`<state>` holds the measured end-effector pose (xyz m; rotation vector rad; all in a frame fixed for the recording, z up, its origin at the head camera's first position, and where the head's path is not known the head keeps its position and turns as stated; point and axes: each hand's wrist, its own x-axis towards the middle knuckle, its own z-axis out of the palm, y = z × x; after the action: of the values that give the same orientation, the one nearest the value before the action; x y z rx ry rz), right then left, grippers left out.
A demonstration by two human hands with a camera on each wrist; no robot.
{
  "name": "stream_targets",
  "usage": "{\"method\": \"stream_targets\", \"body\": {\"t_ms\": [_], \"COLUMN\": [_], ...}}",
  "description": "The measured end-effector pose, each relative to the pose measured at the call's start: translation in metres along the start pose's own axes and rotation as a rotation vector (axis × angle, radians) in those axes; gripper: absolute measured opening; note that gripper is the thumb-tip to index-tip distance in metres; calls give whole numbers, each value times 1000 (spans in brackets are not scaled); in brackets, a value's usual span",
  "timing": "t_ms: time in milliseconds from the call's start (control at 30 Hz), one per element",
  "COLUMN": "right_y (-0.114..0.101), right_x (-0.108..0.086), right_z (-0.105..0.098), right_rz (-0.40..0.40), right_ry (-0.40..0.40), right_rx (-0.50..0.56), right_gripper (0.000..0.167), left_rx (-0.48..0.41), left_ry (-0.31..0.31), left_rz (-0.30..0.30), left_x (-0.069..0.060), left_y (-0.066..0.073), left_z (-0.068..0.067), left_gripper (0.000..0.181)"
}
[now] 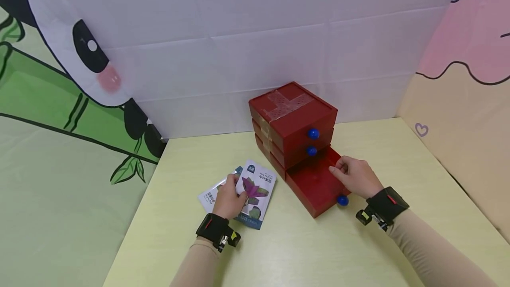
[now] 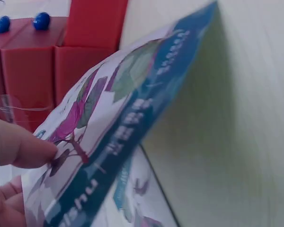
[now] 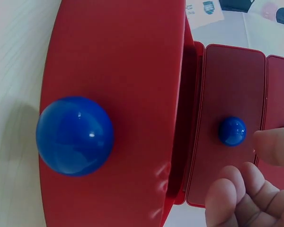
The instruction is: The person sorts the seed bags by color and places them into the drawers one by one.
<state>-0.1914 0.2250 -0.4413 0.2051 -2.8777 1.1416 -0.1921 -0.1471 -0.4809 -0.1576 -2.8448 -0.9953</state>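
My left hand (image 1: 230,199) pinches a flat printed packet (image 1: 260,185), white with a purple plant picture and a blue band. In the left wrist view, the thumb lies on this packet's face (image 2: 113,123), and its banded end tilts up off the table. A similar second packet (image 1: 208,197) lies beneath it, partly hidden. To the right stands a small red drawer cabinet (image 1: 295,101). Its bottom drawer (image 1: 312,178) is pulled out, with a bare red floor. My right hand (image 1: 356,176) hovers over that drawer's right edge, fingers loosely curled, thumb apart, holding nothing.
A blue knob (image 1: 342,200) sticks out from the pulled drawer's front. Two more blue knobs mark the upper drawers, which are closed. Clear tape (image 1: 284,105) crosses the cabinet top. Behind the pale table (image 1: 191,158) hangs a printed cloth (image 1: 223,65).
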Motion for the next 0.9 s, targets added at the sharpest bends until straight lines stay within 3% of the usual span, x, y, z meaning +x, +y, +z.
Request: {"method": "stream_targets", "body": {"t_ms": [167, 400, 667, 900], "right_y": [-1, -3, -10, -28], "right_x": [0, -2, -3, -7], "right_z": [0, 0, -2, -2], "right_rz": [-8, -21, -69, -166], "right_ry": [6, 13, 32, 63], "right_rx": [-5, -13, -16, 12], "right_gripper": [22, 22, 21, 22], "left_rx": [-46, -26, 4, -47], "left_ry": [-1, -15, -13, -41], "left_rz": [84, 177, 324, 384], "left_x": [-4, -12, -21, -26], "left_y": [7, 22, 56, 83], "left_z": [-8, -18, -27, -26], "left_gripper": [31, 30, 29, 32]}}
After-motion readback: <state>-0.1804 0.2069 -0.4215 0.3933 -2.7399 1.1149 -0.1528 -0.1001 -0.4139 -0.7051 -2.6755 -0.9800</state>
